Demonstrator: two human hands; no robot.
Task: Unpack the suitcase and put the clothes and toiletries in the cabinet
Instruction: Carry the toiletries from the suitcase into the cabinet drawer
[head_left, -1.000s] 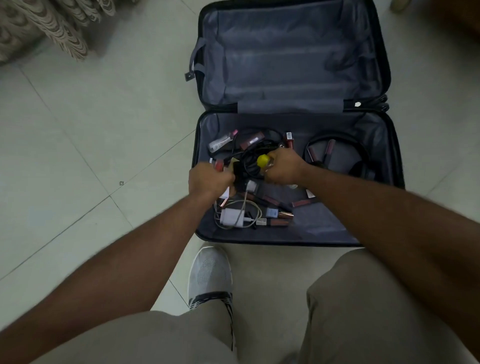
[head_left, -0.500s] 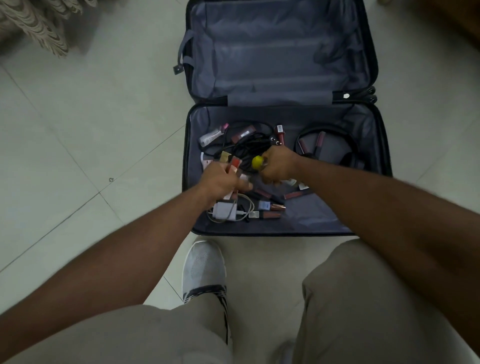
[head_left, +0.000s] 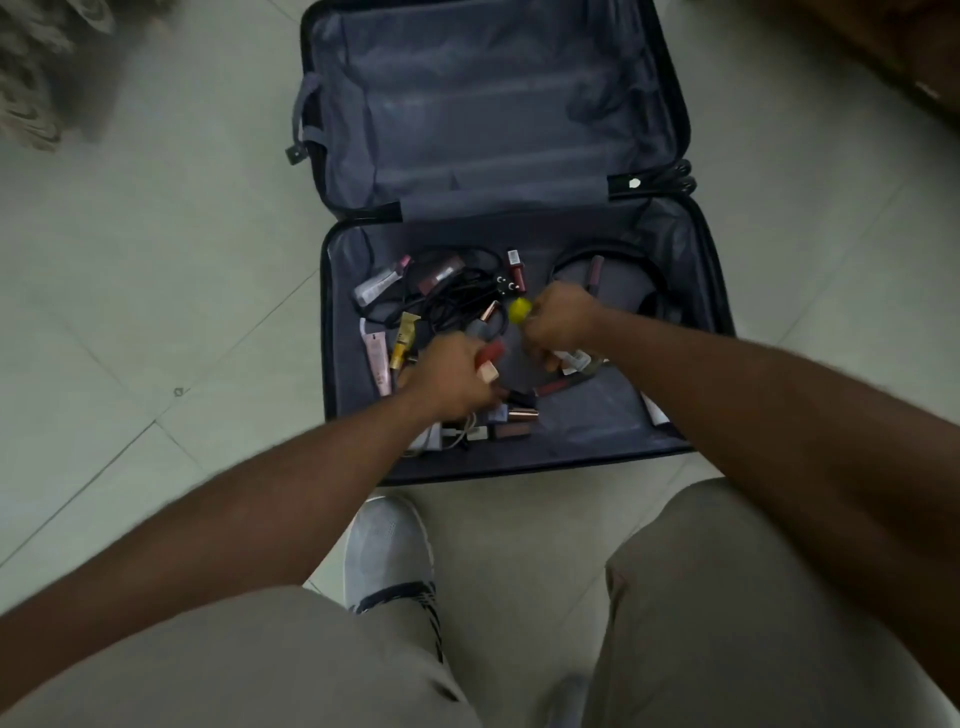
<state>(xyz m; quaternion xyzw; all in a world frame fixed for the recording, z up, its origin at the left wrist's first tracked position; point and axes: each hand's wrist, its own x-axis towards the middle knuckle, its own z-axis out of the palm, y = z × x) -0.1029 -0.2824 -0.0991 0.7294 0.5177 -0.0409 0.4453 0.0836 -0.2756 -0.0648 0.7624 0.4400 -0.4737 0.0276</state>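
Observation:
A black suitcase (head_left: 696, 291) lies open on the floor, its grey-lined lid half bare. The near half holds several lipsticks, small tubes (head_left: 404, 339), a tangle of black cables (head_left: 457, 299), a white charger (head_left: 434, 436) and black headphones (head_left: 657, 291). My left hand (head_left: 449, 376) is over the left part of the pile, its fingers curled round a few small cosmetics, a red one and a beige one showing. My right hand (head_left: 558, 319) is just right of it, gripping a yellow-capped item (head_left: 519, 309) along with other small things I cannot make out.
Pale floor tiles surround the suitcase. My grey shoe (head_left: 389, 551) stands right in front of its near edge, with my knees below. A patterned fabric (head_left: 31, 67) hangs at the top left, and brown furniture (head_left: 914, 57) is at the top right.
My left hand has moved right and nearer over the pile and now holds a red and a beige cosmetic. The right hand keeps the yellow-capped item. The view has shifted slightly.

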